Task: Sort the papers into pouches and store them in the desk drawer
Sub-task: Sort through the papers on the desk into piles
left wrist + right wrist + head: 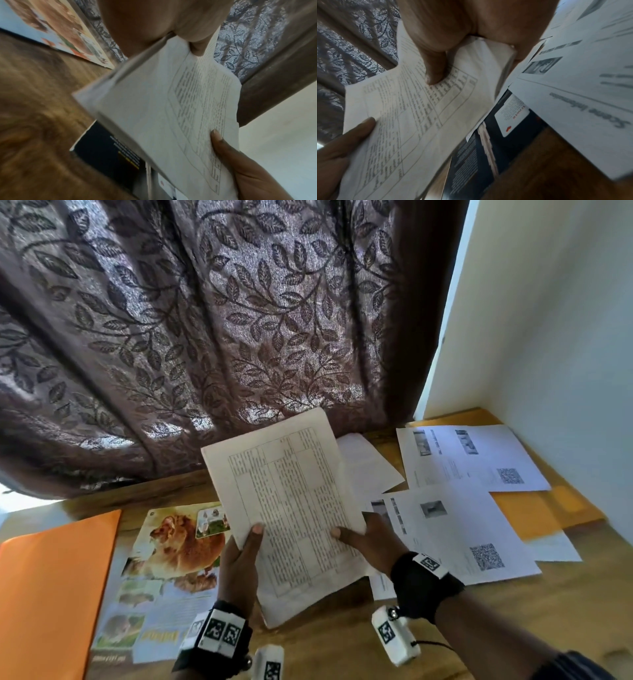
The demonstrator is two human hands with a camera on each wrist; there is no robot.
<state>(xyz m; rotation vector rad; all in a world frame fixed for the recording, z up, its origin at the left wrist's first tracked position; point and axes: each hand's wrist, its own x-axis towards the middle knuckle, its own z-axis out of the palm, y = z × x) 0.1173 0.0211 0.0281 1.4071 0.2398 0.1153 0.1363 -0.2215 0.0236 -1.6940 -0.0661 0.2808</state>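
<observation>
Fingers (256, 534) of the left hand (239, 570) are curling round the near-left edge of a thin stack of papers with a printed table (284, 508), thumb lying on top, while the right hand (370, 542) is pinching the stack's right edge at about four o'clock, its thumb (435, 73) pressing on the table's columns. Both hands are holding the stack lifted off the wooden desk (496, 611), tilted with its far end pointing toward eleven o'clock, at the centre of the head view. Under it, as both wrist views are showing, a dark leaflet (106, 152) with white text is lying on the wood. At nine o'clock a glossy animal poster (164, 559) with a lion picture is lying flat, and beyond it at the far left an orange pouch (51, 594) is resting partly over the poster's edge. At three o'clock white sheets with small photos and QR codes (455, 529) are overlapping one another, crowding the desk beside the right wrist; another such sheet (472, 457) is lying at two o'clock on top of a yellow pouch (534, 515). A blank white sheet (366, 463) is peeking out behind the stack at one o'clock. A brown leaf-patterned curtain (205, 320) is hanging across twelve o'clock, and a white wall (548, 320) is closing off the right.
</observation>
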